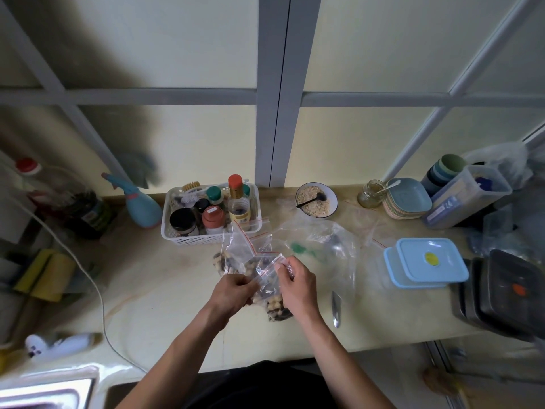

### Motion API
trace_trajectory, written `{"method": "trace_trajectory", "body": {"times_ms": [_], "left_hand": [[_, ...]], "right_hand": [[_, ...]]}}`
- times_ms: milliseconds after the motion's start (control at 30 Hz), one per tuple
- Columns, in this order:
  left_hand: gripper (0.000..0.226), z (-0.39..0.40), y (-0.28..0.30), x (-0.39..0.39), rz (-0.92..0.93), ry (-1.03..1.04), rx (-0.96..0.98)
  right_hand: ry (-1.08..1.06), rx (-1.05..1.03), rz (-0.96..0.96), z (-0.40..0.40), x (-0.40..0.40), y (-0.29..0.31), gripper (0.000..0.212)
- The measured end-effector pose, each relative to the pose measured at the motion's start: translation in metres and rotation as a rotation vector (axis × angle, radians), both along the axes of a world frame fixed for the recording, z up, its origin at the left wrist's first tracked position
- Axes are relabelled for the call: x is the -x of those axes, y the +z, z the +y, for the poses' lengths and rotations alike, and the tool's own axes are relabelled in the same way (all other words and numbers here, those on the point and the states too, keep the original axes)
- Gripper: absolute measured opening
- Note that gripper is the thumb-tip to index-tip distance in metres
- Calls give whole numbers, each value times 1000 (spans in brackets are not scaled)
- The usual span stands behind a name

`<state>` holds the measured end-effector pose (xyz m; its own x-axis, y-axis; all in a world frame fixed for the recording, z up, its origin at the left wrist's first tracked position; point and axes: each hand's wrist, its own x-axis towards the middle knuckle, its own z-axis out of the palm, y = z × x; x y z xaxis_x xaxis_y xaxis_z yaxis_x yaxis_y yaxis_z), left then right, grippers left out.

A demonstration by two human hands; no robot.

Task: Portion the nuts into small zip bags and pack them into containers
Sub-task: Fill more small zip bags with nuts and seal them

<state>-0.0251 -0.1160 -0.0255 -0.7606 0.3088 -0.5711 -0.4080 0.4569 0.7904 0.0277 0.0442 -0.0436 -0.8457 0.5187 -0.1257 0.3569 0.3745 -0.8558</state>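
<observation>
A small clear zip bag [269, 286] with a red seal line holds mixed nuts and hangs between my hands above the counter. My left hand [233, 292] pinches its left top edge. My right hand [295, 283] pinches the right top corner. Behind it lie other small zip bags [244, 249], some filled with nuts [225, 262]. Two stacked light-blue lidded containers [424, 262] stand to the right.
A white basket [206, 236] of jars and bottles stands behind the bags, a bowl of grain [317, 200] with a spoon beside it. A large crumpled clear bag [333, 243] lies in the middle. A metal utensil [336, 309] and black trays [510, 293] sit right; sink at bottom left.
</observation>
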Motion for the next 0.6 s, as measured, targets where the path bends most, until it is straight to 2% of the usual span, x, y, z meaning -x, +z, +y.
{"method": "trace_trajectory", "body": {"times_ms": [67,367,467,600], "left_hand": [[32,0,0,0,12,4,-1],[26,-2,0,-1,-10,-45,-62],[14,0,-4,-2,80,-54,24],[15,3,-7,-4,123,-27,100]], "right_hand": [[-5,-3,5,-2,-1,-1,16],[-58,-14,13,3,-6,-5,17],[-70,-5,18,4,-8,-7,16],[-57,2,14,6,-9,-6,17]]}}
